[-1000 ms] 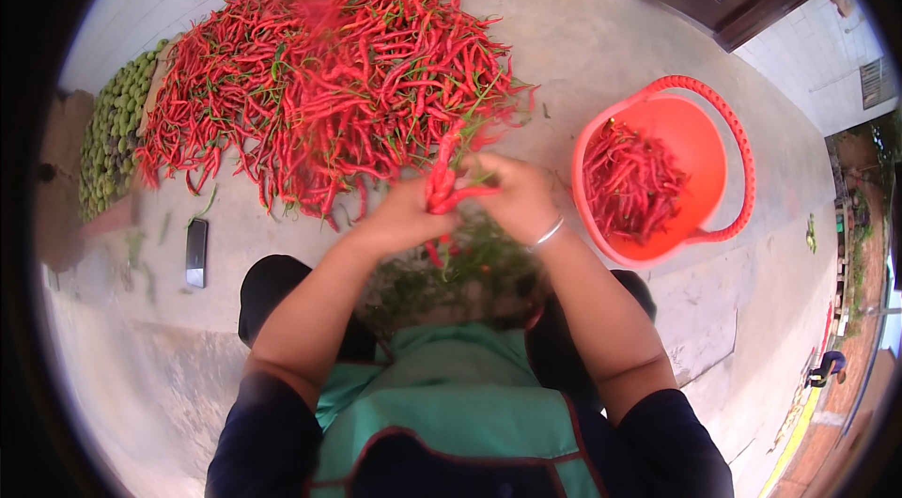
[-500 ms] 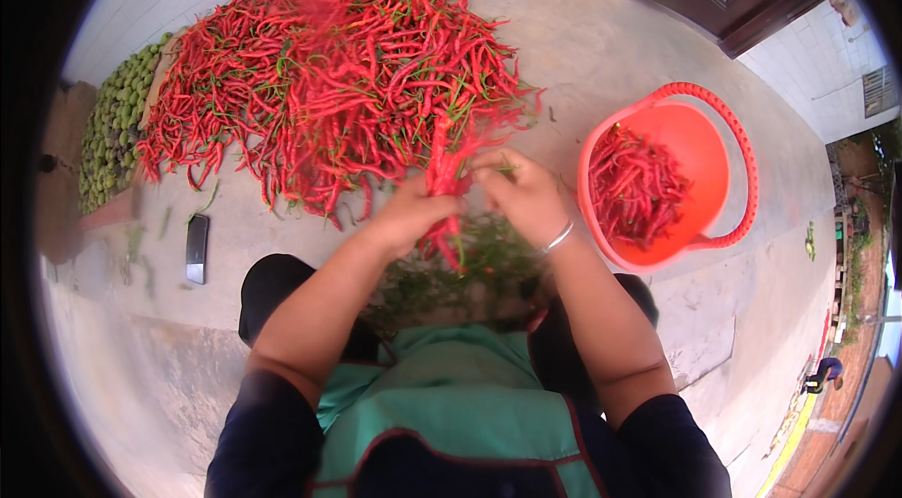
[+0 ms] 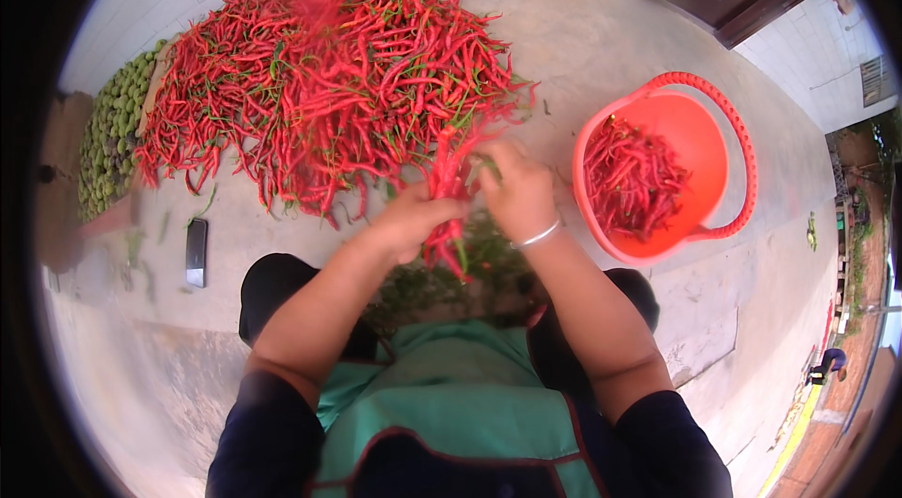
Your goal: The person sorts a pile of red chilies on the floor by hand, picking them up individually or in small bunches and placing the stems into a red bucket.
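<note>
My left hand (image 3: 413, 222) is wrapped round a bunch of long red chili peppers (image 3: 444, 180), whose ends stick out above and below the fist. Beside it my right hand (image 3: 522, 190), a silvery bangle at its wrist, has its fingers closed in a pinch against the bunch. A bit of green chili stem shows at those fingertips, though blur hides the exact grip. A large heap of red chili peppers (image 3: 329, 75) with green stems spreads on the floor beyond my hands. Below them, between my knees, lies a blurred pile of green stems (image 3: 451, 277).
An orange-red bucket (image 3: 703, 160) with a raised handle, partly filled with red chilies, stands right of my hands. A dark phone (image 3: 195, 254) lies on the concrete floor at left. Green round produce (image 3: 117, 132) is heaped at far left. A person (image 3: 829, 365) bends down at far right.
My right hand has shifted slightly left and turned, its back now more toward me. My left hand still grips the bunch in nearly the same place.
</note>
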Demonstrator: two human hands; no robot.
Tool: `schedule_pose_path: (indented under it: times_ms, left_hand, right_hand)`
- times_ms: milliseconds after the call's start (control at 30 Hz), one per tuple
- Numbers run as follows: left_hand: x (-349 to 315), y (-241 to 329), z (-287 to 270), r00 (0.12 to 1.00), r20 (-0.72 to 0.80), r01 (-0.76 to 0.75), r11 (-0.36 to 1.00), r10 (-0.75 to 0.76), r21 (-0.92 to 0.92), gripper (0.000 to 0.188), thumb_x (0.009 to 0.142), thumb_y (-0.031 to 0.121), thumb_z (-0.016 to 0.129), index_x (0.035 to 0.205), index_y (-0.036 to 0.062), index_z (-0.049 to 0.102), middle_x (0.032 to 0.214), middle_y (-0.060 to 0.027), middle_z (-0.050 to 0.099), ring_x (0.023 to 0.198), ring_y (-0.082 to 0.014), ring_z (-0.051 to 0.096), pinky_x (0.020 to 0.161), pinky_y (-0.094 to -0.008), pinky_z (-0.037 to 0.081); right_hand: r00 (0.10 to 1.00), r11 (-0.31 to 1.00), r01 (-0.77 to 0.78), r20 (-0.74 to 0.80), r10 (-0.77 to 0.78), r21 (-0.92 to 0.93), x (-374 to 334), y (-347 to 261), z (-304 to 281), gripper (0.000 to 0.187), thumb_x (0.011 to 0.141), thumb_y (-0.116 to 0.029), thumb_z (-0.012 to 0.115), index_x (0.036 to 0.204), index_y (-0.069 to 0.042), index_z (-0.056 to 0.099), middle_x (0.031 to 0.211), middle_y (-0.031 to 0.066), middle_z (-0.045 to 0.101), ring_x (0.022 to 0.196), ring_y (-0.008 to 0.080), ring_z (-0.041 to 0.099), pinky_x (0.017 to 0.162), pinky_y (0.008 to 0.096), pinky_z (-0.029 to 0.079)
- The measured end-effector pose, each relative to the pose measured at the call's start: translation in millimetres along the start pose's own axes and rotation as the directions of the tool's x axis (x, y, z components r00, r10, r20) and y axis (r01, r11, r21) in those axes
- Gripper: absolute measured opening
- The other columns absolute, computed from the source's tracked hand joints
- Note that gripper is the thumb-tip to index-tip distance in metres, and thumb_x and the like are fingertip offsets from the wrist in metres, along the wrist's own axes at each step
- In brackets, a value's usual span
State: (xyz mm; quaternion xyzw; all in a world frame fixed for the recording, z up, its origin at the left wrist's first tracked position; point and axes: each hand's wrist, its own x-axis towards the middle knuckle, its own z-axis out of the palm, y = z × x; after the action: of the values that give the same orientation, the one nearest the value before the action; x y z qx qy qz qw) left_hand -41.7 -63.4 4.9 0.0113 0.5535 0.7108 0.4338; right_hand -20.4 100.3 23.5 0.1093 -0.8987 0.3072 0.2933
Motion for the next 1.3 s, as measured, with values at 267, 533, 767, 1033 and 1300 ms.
schedule_pose_path:
  times_ms: [267, 533, 767, 1033, 1300]
  left_hand:
    - [-7.1, 1.5, 2.8, 0.880, 0.004, -0.304, 0.558, 0.474, 0.772, 0.025, 0.074, 0.013, 0.063, 0.094, 0.0040, 0.050, 0.070, -0.0050, 0.054, 0.062, -0.0137, 0.052, 0.060, -0.0301, 0.044]
    - [-11.2, 3.3, 8.2, 0.954, 0.045, -0.258, 0.735, 0.296, 0.627, 0.027, 0.073, 0.012, 0.063, 0.095, 0.0040, 0.050, 0.075, -0.0107, 0.057, 0.068, -0.0215, 0.057, 0.063, -0.0330, 0.045]
    - [-9.9, 3.8, 8.3, 0.908, 0.041, -0.295, 0.567, 0.416, 0.769, 0.032, 0.073, 0.013, 0.063, 0.100, 0.0039, 0.049, 0.076, -0.0121, 0.057, 0.070, -0.0270, 0.058, 0.065, -0.0357, 0.045]
    - [1.2, -4.9, -13.5, 0.911, 0.072, -0.226, 0.348, 0.405, 0.910, 0.035, 0.074, 0.015, 0.063, 0.103, 0.0027, 0.047, 0.080, -0.0179, 0.059, 0.076, -0.0353, 0.058, 0.068, -0.0410, 0.046]
    - [-1.1, -2.2, -19.1, 0.899, 0.149, -0.255, 0.217, 0.412, 0.942, 0.038, 0.073, 0.016, 0.063, 0.103, 0.0036, 0.044, 0.082, -0.0193, 0.058, 0.080, -0.0382, 0.058, 0.070, -0.0448, 0.045]
  right_hand:
    - [0.557, 0.116, -0.820, 0.732, 0.393, 0.561, 2.4, -2.4, -14.1, 0.015, 0.083, -0.015, 0.063, 0.089, -0.003, 0.056, 0.069, -0.0014, 0.052, 0.052, 0.0046, 0.044, 0.047, 0.0200, 0.035]
    - [0.999, 0.990, -0.048, 0.019, 0.046, 0.134, -4.2, 13.9, 3.1, 0.011, 0.084, -0.013, 0.062, 0.089, -0.004, 0.057, 0.071, -0.0023, 0.052, 0.059, 0.0055, 0.046, 0.050, 0.0217, 0.037]
    - [0.730, 0.260, -0.612, 0.407, 0.550, 0.747, 2.1, -3.4, -6.5, 0.011, 0.085, -0.011, 0.061, 0.092, -0.003, 0.058, 0.070, -0.0013, 0.052, 0.055, 0.0048, 0.044, 0.048, 0.0190, 0.036]
    - [0.587, -0.106, -0.754, 0.737, 0.336, 0.649, 0.9, 8.5, -24.2, 0.016, 0.086, -0.018, 0.061, 0.083, -0.003, 0.057, 0.070, 0.0010, 0.053, 0.053, 0.0066, 0.045, 0.047, 0.0191, 0.034]
    - [0.548, -0.050, -0.722, 0.614, 0.568, 0.690, 12.9, 7.5, -36.3, 0.018, 0.086, -0.021, 0.062, 0.086, -0.004, 0.057, 0.070, -0.0002, 0.054, 0.058, 0.0069, 0.047, 0.053, 0.0209, 0.038]
